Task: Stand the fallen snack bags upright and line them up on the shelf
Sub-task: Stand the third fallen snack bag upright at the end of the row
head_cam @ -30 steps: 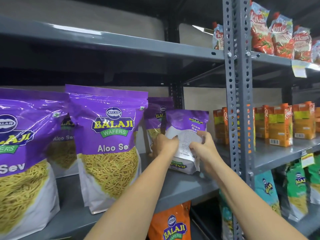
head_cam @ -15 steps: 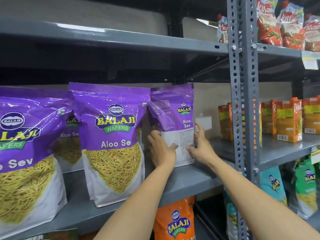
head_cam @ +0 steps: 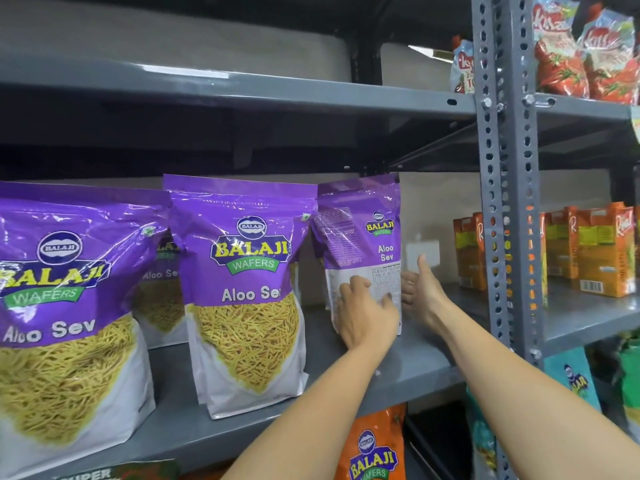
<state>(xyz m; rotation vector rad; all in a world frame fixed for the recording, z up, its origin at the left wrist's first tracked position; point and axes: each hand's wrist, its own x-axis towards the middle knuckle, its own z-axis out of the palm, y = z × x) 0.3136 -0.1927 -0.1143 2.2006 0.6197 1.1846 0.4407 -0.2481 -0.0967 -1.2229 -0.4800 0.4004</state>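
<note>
The purple snack bag (head_cam: 362, 237) stands upright on the shelf (head_cam: 408, 365); left hand (head_cam: 369, 318) rests flat against it, ungrasping; right hand (head_cam: 420, 289) spread beside it, holding nothing

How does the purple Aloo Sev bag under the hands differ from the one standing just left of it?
The held bag shows its printed back panel; the left bag faces front, sev picture visible. The held bag sits deeper on the shelf; the left bag stands nearer the edge. Left hand touches only the held bag. Both stand upright.

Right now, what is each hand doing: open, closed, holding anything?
Left hand: open, palm flat against the front of the upright purple bag, not gripping it.
Right hand: open, fingers spread at the bag's right edge, holding nothing.
</note>
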